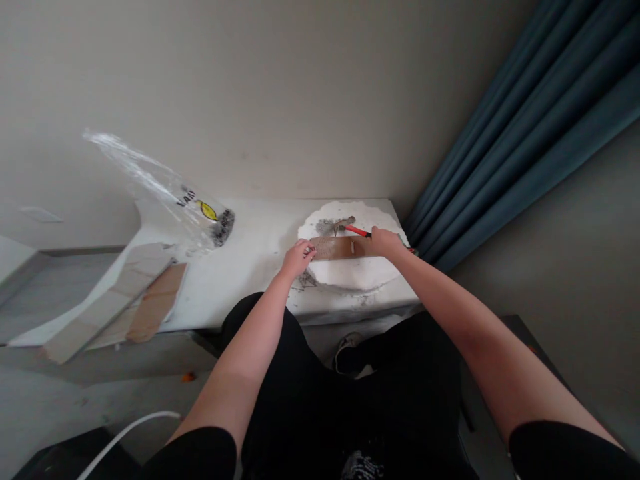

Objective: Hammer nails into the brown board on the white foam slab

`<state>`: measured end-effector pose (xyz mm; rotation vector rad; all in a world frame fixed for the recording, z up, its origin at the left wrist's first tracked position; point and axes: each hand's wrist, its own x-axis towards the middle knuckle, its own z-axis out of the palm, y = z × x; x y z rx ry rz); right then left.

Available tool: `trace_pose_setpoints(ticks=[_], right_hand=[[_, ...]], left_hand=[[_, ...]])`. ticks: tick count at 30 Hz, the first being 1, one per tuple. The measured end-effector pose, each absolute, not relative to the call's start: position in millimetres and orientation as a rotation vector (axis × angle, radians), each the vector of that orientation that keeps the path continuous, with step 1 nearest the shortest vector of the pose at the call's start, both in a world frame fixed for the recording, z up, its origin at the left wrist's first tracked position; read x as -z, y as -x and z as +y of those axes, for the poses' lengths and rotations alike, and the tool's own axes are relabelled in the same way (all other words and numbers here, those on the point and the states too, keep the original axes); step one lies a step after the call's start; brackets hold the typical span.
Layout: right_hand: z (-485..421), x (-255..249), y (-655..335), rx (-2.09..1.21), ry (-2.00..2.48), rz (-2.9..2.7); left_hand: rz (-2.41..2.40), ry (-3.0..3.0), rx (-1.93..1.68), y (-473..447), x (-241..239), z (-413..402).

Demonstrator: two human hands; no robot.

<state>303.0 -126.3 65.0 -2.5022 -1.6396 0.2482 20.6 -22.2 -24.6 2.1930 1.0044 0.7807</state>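
Black-clad lap fills the bottom of the view. Beyond it lies a white disc with a wooden strip across its middle. The left hand pinches the strip's left end at the disc's left edge. The right hand, over the strip's right end, is closed around a red-handled hammer, whose head rests on the disc's far side. A plastic bag and planks lie well left of the disc.

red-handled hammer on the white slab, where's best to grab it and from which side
The hammer is probably best taken by its red handle, coming from the right, as the right hand does. Its metal head lies to the left on the white slab, and the handle runs rightward just beyond the wooden strip that the left hand holds.
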Motion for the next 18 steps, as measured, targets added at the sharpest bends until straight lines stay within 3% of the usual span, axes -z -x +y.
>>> trace_pose_setpoints(ticks=[5,11,18], right_hand=[[-144.5,-84.8,-284.7,-0.447,2.368,-1.519],[-195.9,-74.3,-231.1,-0.722,2.13,-1.492],[-206.0,-74.6,-206.5,-0.707,2.084,-1.522]], left_hand=[[0.999,-2.23,-0.767,-22.1,26.6,-20.6],[1.016,-2.298,-0.743,-23.1,29.2,-19.0],[1.067,-2.277,-0.728,-24.0,30.9,-18.0]])
